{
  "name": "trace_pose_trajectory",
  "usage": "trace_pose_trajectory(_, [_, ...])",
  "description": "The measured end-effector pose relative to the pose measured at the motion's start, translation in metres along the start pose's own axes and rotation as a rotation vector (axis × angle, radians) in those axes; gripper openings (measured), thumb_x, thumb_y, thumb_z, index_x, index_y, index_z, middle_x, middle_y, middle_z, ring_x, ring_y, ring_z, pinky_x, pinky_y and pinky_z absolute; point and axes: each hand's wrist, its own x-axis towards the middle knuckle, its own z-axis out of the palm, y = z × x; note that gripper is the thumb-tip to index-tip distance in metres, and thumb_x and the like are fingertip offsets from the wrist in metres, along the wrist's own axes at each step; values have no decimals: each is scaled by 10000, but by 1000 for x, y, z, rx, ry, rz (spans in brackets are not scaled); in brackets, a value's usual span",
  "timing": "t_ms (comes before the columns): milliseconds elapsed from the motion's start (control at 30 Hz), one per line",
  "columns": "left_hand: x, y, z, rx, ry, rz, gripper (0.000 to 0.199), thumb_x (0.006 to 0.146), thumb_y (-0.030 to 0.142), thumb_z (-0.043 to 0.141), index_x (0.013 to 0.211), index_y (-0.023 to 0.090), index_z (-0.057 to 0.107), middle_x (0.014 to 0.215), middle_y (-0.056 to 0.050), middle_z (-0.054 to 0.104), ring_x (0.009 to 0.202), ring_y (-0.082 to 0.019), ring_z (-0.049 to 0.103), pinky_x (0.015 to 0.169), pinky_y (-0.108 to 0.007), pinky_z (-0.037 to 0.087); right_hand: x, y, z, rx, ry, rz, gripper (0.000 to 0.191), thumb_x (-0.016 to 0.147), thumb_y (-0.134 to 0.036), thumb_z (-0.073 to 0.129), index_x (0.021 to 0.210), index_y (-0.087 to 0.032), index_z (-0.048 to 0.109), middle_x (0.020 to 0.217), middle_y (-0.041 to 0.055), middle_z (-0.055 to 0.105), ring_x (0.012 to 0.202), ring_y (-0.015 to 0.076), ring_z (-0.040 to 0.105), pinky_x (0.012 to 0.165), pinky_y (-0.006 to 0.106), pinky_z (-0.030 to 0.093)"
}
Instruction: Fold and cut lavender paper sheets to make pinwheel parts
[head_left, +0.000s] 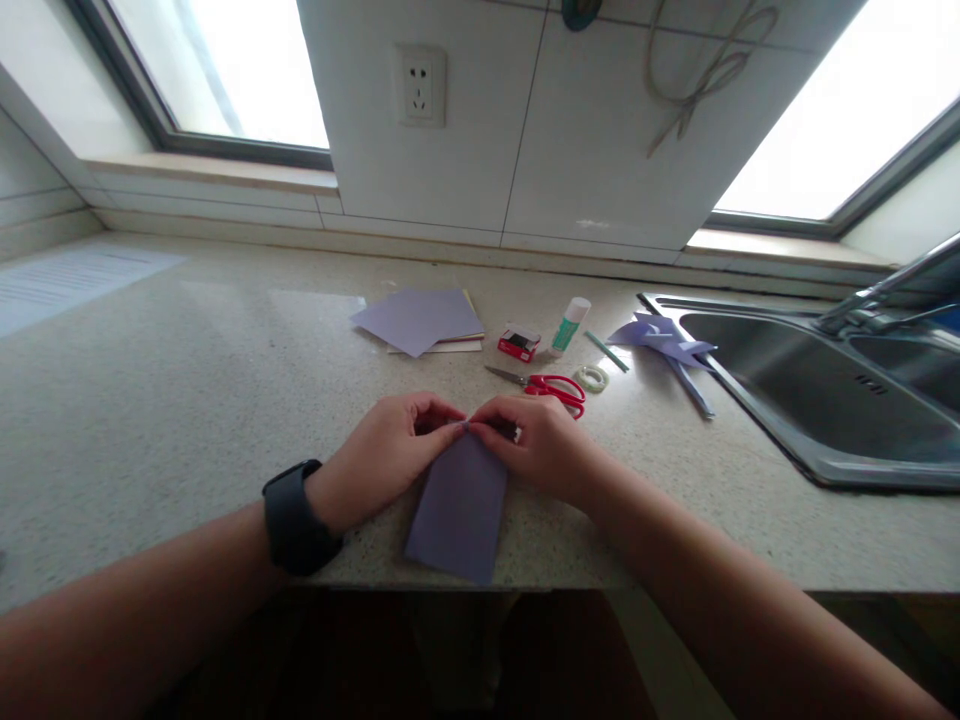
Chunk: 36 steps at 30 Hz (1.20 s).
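Note:
A piece of purple paper (459,510) is held near the counter's front edge, its lower end reaching close to that edge. My left hand (394,450), below a black watch, pinches its top edge between thumb and forefinger. From the other side my right hand (536,440) pinches the same top edge, fingertips almost touching those of the left. The fingers hide the paper's upper end. Just beyond my right hand lie red-handled scissors (555,388), blades pointing left, and a roll of tape (592,378).
Farther back are a stack of purple paper (427,318), a small red box (519,342), a glue stick (570,326) and a green strip (607,352). A purple paper pinwheel (664,342) rests against the rim of the steel sink (787,400). Printed sheets (82,275) lie far left.

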Motion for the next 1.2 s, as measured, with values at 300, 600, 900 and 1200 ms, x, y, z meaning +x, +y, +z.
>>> trace_pose_trajectory(300, [-7,9,-4,495,-5,172,251,990,303,502,915,182,709,864,-42,738,800,-206,670,694,-311,426,-2,-2,-2,1,-59,-16,138,940,-246,603,991,-177,711,841,30,736,752,146,659,672,253,444])
trace_pose_trajectory(600, [-7,8,-4,450,-31,237,243,1004,298,486,1005,182,700,941,-42,737,861,-195,668,749,-298,445,-2,-1,-2,20,-52,3,153,946,-257,591,940,-177,722,816,26,734,725,141,647,652,254,433])
trace_pose_trajectory(900, [-6,3,-3,278,-3,190,216,966,340,553,1006,217,726,935,-5,755,855,-178,686,738,-278,477,-2,-1,-4,81,-54,55,164,941,-273,590,907,-175,718,772,17,717,698,136,625,616,250,422])
trace_pose_trajectory(1200, [-2,4,-3,188,-64,77,303,952,409,539,936,193,750,870,-24,765,815,-213,687,710,-304,486,-1,2,-3,91,-46,27,142,937,-264,604,891,-178,708,777,12,715,711,133,629,640,251,427])
